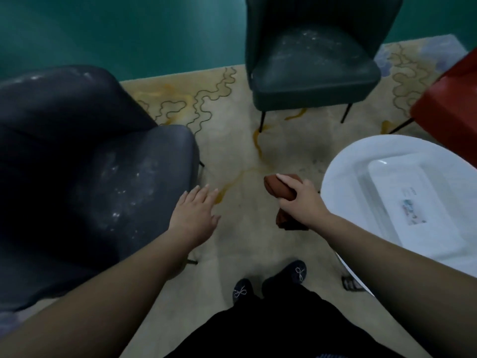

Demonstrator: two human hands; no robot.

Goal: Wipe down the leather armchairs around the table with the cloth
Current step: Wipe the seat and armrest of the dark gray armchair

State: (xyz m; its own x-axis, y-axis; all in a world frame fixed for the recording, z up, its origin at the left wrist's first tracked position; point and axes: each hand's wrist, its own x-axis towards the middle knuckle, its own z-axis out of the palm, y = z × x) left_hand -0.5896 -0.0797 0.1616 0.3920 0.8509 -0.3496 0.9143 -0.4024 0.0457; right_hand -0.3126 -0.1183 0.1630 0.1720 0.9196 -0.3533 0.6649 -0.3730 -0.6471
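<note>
Brown cloth [280,188]; dark grey armchair [90,177]; green chair [309,73]; white tabletop [343,182]; beige carpet [232,140] with wavy lines.

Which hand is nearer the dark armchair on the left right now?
Left. The left hand hovers open beside the dark armchair seat's front edge; the right hand, holding the brown cloth, is farther off by the white table.
</note>
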